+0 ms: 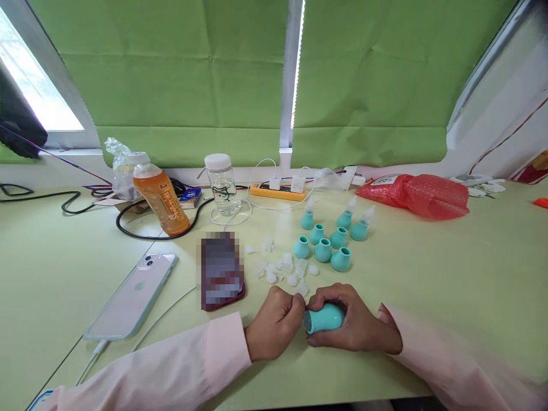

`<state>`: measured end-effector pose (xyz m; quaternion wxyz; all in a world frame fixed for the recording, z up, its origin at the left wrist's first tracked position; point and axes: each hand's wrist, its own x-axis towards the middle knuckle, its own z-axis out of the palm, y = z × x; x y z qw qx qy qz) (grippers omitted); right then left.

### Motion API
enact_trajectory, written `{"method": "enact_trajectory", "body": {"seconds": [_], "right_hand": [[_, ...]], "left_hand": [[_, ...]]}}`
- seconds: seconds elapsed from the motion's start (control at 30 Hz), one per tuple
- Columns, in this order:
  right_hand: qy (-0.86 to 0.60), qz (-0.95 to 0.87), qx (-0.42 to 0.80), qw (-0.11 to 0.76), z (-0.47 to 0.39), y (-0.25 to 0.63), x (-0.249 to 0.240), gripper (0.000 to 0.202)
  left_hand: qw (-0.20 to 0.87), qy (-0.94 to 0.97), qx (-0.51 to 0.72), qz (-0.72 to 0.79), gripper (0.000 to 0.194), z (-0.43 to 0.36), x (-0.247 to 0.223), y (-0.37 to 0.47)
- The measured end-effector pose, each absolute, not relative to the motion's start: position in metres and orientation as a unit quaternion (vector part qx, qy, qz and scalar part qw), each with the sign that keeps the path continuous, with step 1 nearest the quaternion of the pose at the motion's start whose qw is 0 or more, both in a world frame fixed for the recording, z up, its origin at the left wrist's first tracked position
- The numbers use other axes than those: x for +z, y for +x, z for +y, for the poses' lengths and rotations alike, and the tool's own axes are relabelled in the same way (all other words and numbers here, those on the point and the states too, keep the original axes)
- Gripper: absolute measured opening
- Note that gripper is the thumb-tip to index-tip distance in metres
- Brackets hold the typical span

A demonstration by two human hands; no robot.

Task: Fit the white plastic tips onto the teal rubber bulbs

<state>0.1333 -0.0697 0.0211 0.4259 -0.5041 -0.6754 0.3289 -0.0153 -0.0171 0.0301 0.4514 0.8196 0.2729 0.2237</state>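
My right hand (355,319) is wrapped round a teal rubber bulb (326,318), which lies on its side with its opening facing left. My left hand (276,324) is closed at that opening, thumb against fingers; whatever it pinches is too small to make out. Behind the hands stand several teal bulbs (341,259) with open necks. Farther back, three more bulbs (358,230) have clear tips on top. Small translucent plastic pieces (286,263) lie scattered left of the bulbs.
A phone with a dark screen (220,271) and a pale phone (132,297) on a cable lie at left. Behind are a tilted orange drink bottle (161,200), a clear jar (223,188), an orange power strip (278,192) and a red plastic bag (415,196).
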Motion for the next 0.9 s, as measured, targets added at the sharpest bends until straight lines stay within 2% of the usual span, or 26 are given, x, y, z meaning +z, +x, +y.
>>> {"method": "enact_trajectory", "body": {"seconds": [0.1,0.23,0.3,0.4,0.5,0.57,0.7,0.9], "right_hand": [[-0.502,-0.687,0.314,0.422,-0.07,0.133,0.021,0.031],[-0.462,-0.697,0.345,0.428,-0.07,0.138,0.026,0.027],[-0.431,-0.694,0.365,0.447,-0.068,0.142,0.032,0.023],[-0.415,-0.702,0.331,0.474,-0.06,0.154,0.043,0.015],[-0.457,-0.748,0.191,0.442,-0.05,0.169,0.05,0.013],[-0.5,-0.762,0.097,0.4,-0.046,0.176,0.05,0.015],[-0.557,-0.765,0.065,0.316,-0.044,0.18,0.046,0.014],[-0.592,-0.762,0.081,0.249,-0.042,0.178,0.041,0.013]], "left_hand": [[0.512,0.776,0.23,0.288,0.036,-0.02,0.03,-0.013],[0.666,0.653,0.181,0.311,0.034,-0.015,0.034,-0.007],[0.668,0.635,0.196,0.334,0.035,-0.004,0.04,-0.006],[0.525,0.757,0.227,0.317,0.039,0.024,0.05,-0.01],[0.303,0.856,0.215,0.359,0.027,0.054,0.053,-0.017],[0.202,0.885,0.177,0.38,0.023,0.067,0.048,-0.021],[0.118,0.918,0.099,0.365,0.022,0.073,0.034,-0.021],[0.045,0.946,0.046,0.316,0.037,0.07,0.027,-0.022]]}}
